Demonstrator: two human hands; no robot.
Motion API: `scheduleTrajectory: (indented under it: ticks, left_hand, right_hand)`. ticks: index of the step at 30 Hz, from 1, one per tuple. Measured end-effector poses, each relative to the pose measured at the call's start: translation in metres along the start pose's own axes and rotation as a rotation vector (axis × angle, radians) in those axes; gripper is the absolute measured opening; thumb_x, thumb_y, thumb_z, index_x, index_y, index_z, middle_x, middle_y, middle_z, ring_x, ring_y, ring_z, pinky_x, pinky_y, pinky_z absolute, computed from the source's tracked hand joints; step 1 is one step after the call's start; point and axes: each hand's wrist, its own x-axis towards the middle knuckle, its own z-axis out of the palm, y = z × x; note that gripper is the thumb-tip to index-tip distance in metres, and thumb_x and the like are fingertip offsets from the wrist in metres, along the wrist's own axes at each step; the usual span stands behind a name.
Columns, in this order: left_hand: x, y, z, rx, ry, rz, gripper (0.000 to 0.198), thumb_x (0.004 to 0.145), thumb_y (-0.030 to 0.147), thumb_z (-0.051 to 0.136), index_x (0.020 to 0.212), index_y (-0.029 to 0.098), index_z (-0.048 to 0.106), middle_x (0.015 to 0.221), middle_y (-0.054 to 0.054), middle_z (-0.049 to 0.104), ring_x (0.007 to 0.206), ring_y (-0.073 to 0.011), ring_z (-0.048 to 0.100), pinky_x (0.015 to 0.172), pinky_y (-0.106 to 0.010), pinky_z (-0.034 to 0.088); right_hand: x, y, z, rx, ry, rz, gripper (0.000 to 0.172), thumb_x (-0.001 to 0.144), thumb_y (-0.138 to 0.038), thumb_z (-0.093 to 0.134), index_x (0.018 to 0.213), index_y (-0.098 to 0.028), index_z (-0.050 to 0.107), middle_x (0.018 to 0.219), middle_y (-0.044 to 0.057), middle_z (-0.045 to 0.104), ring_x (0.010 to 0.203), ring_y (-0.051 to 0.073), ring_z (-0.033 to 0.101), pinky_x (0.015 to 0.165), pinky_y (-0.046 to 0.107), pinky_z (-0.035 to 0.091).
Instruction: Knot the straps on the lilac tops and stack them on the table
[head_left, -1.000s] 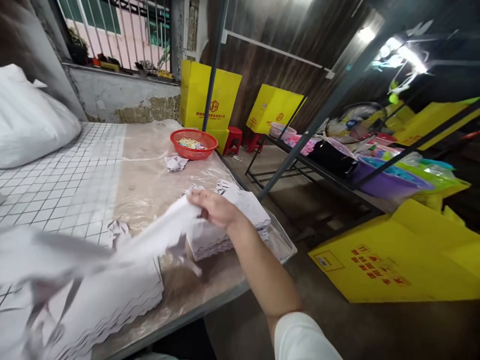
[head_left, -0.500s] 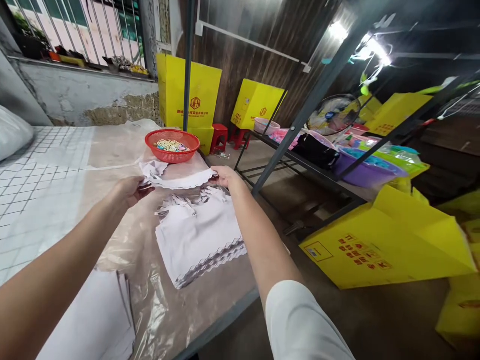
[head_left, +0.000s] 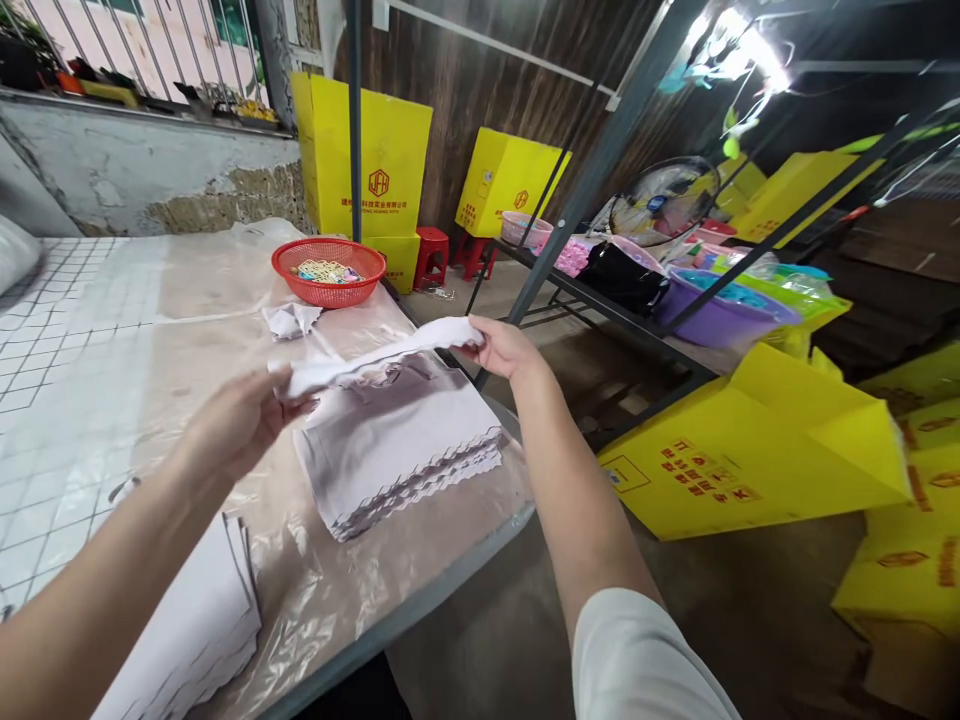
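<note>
Here, my left hand [head_left: 238,420] and right hand [head_left: 504,347] each pinch one end of a white fabric piece [head_left: 384,356], which spans the far part of a fabric stack [head_left: 409,435]. A second stack [head_left: 187,625] lies near left; a red basket [head_left: 330,290] sits farther off.

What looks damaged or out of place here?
The wall under the window: its pale surface is broken, exposing rough brown patches. On the table, a crumpled white scrap lies loose near the red basket.

Left arm [head_left: 127,562] and right arm [head_left: 581,490] reach forward, left grip [head_left: 244,418] and right grip [head_left: 504,346] pinched, well apart
</note>
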Motion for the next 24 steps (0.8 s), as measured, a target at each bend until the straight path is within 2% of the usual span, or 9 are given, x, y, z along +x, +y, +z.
scheduleTrajectory:
  ticks: [3, 5, 8, 10, 13, 16, 20, 22, 24]
  left_hand:
    - [-0.032, -0.042, -0.015, 0.060, -0.040, -0.207, 0.014, 0.084, 0.014, 0.063, 0.071, 0.011, 0.062, 0.065, -0.002, 0.061, 0.060, -0.0106, 0.062, 0.053, -0.017, 0.051]
    - [-0.041, -0.064, -0.024, 0.086, -0.050, -0.282, 0.028, 0.070, 0.024, 0.079, 0.060, 0.014, 0.056, 0.055, 0.003, 0.050, 0.057, -0.0124, 0.063, 0.047, -0.017, 0.046]
    - [-0.048, -0.079, -0.031, 0.133, -0.086, -0.289, 0.050, 0.049, 0.041, 0.091, 0.056, 0.016, 0.049, 0.054, 0.006, 0.043, 0.065, -0.0186, 0.068, 0.042, -0.016, 0.037]
    - [-0.052, -0.081, -0.032, 0.197, -0.100, -0.263, 0.055, 0.044, 0.050, 0.091, 0.057, 0.017, 0.049, 0.054, 0.006, 0.043, 0.066, -0.0210, 0.069, 0.041, -0.017, 0.033]
    - [-0.059, -0.083, -0.033, 0.330, -0.121, -0.233, 0.057, 0.044, 0.060, 0.086, 0.058, 0.018, 0.051, 0.055, 0.003, 0.050, 0.062, -0.0216, 0.068, 0.042, -0.020, 0.030]
    - [-0.062, -0.088, -0.034, 0.465, -0.136, -0.205, 0.053, 0.046, 0.062, 0.082, 0.059, 0.018, 0.056, 0.053, -0.001, 0.058, 0.053, -0.0185, 0.061, 0.043, -0.022, 0.027]
    - [-0.060, -0.093, -0.038, 0.649, -0.141, -0.165, 0.048, 0.054, 0.065, 0.072, 0.058, 0.019, 0.060, 0.043, -0.001, 0.055, 0.042, -0.0139, 0.045, 0.046, -0.024, 0.025]
    - [-0.060, -0.093, -0.041, 0.762, -0.161, -0.132, 0.047, 0.059, 0.065, 0.068, 0.052, 0.020, 0.055, 0.042, 0.000, 0.051, 0.042, -0.0139, 0.043, 0.047, -0.025, 0.027]
    - [-0.062, -0.091, -0.045, 0.966, -0.160, -0.046, 0.045, 0.067, 0.061, 0.063, 0.050, 0.021, 0.048, 0.043, 0.001, 0.048, 0.043, -0.0143, 0.043, 0.048, -0.025, 0.027]
  right_hand:
    - [-0.028, 0.034, -0.023, -0.111, 0.021, 0.048, 0.015, 0.093, -0.017, 0.055, 0.080, -0.015, 0.062, 0.067, 0.002, 0.066, 0.060, 0.013, 0.061, 0.064, 0.027, 0.057]
    - [-0.040, 0.050, -0.033, -0.162, 0.037, 0.070, 0.013, 0.089, -0.020, 0.061, 0.077, -0.014, 0.063, 0.064, 0.003, 0.064, 0.057, 0.013, 0.060, 0.061, 0.029, 0.056]
    - [-0.049, 0.060, -0.042, -0.245, 0.068, 0.057, 0.015, 0.085, -0.028, 0.068, 0.078, -0.015, 0.064, 0.064, 0.002, 0.064, 0.056, 0.013, 0.057, 0.059, 0.027, 0.052]
    - [-0.052, 0.061, -0.046, -0.314, 0.077, 0.046, 0.020, 0.082, -0.034, 0.071, 0.077, -0.016, 0.063, 0.066, 0.002, 0.065, 0.057, 0.013, 0.056, 0.059, 0.026, 0.050]
    - [-0.058, 0.062, -0.050, -0.441, 0.082, 0.024, 0.026, 0.079, -0.039, 0.071, 0.071, -0.017, 0.061, 0.065, 0.001, 0.063, 0.059, 0.013, 0.055, 0.060, 0.025, 0.046]
    - [-0.063, 0.066, -0.055, -0.591, 0.109, -0.027, 0.032, 0.078, -0.040, 0.068, 0.062, -0.018, 0.052, 0.057, -0.004, 0.054, 0.056, 0.010, 0.048, 0.058, 0.023, 0.039]
    - [-0.066, 0.072, -0.059, -0.812, 0.168, -0.108, 0.035, 0.078, -0.038, 0.064, 0.056, -0.019, 0.045, 0.053, -0.007, 0.043, 0.057, 0.010, 0.040, 0.058, 0.024, 0.028]
    - [-0.066, 0.074, -0.059, -0.911, 0.190, -0.135, 0.032, 0.077, -0.035, 0.064, 0.056, -0.020, 0.047, 0.055, -0.006, 0.045, 0.060, 0.012, 0.043, 0.059, 0.025, 0.028]
    - [-0.066, 0.076, -0.059, -0.994, 0.209, -0.154, 0.028, 0.075, -0.032, 0.066, 0.056, -0.020, 0.048, 0.059, -0.004, 0.049, 0.063, 0.013, 0.047, 0.062, 0.026, 0.031]
